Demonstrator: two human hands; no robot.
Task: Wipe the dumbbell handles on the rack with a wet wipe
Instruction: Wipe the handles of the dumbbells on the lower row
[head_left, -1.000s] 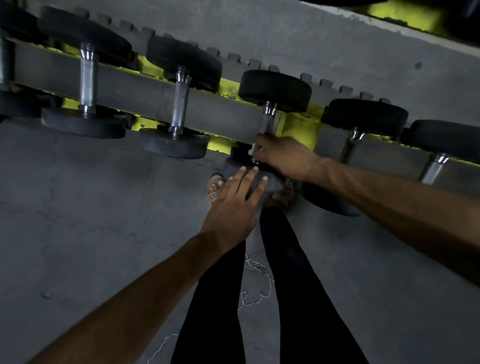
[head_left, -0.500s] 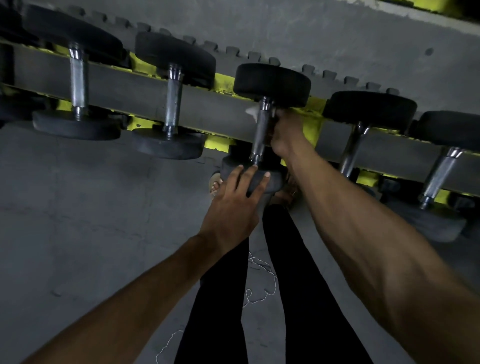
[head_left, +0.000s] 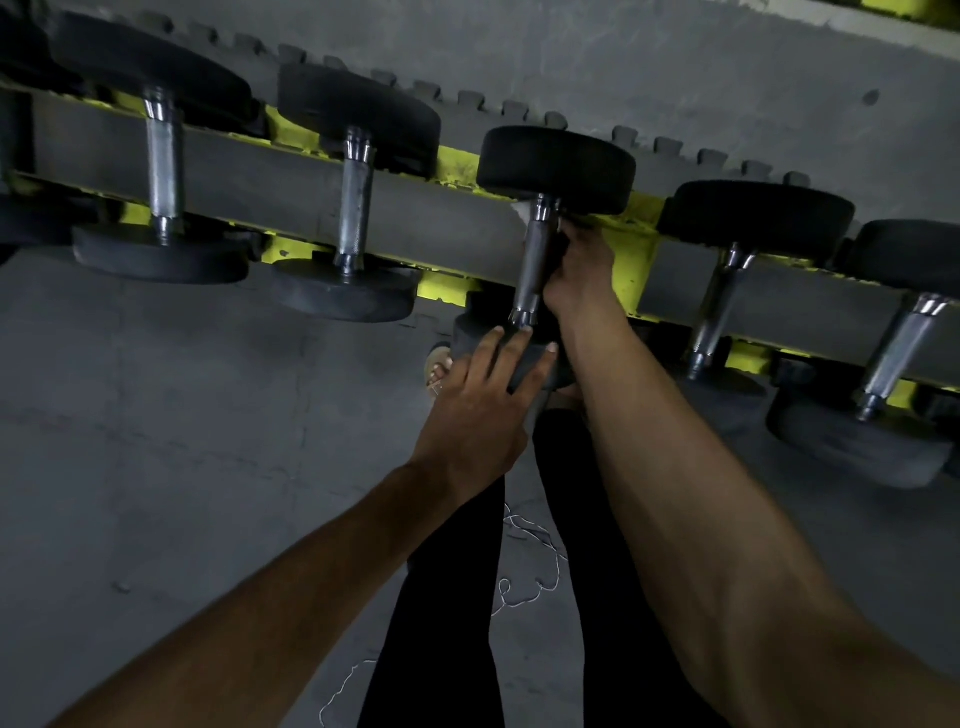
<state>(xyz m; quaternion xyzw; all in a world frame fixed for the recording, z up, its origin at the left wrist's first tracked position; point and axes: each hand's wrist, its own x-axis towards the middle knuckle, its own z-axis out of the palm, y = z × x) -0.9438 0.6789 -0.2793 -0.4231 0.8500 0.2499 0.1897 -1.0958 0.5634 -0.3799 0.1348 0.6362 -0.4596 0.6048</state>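
The rack (head_left: 270, 171) runs slantwise across the upper part of the view, a grey rail with yellow-green brackets, and carries a row of dumbbells with black rubber heads and knurled chrome handles. The middle dumbbell (head_left: 556, 161) lies across the rail with its far head up by the wall and its near head low, just above the person's feet.

The right hand (head_left: 579, 270) reaches along the right side of this dumbbell's handle (head_left: 535, 260), its fingers curled around the upper part of the bar just below the far head. A small pale scrap of the wet wipe (head_left: 519, 210) shows at the left of the handle's top collar; the rest of it is hidden behind the bar and the fingers, so the right grip is clenched on the handle with the wipe under it.

The left hand (head_left: 480, 410) lies flat on the near rubber head (head_left: 524, 358), fingers spread and straight, fingertips close to the handle's lower collar. Its grip is released, pressing rather than grasping.

Two dumbbells rest to the left and two to the right, untouched. A thin white thread (head_left: 530, 571) lies looped on the grey floor (head_left: 156, 441) beside the black trouser legs (head_left: 447, 623).
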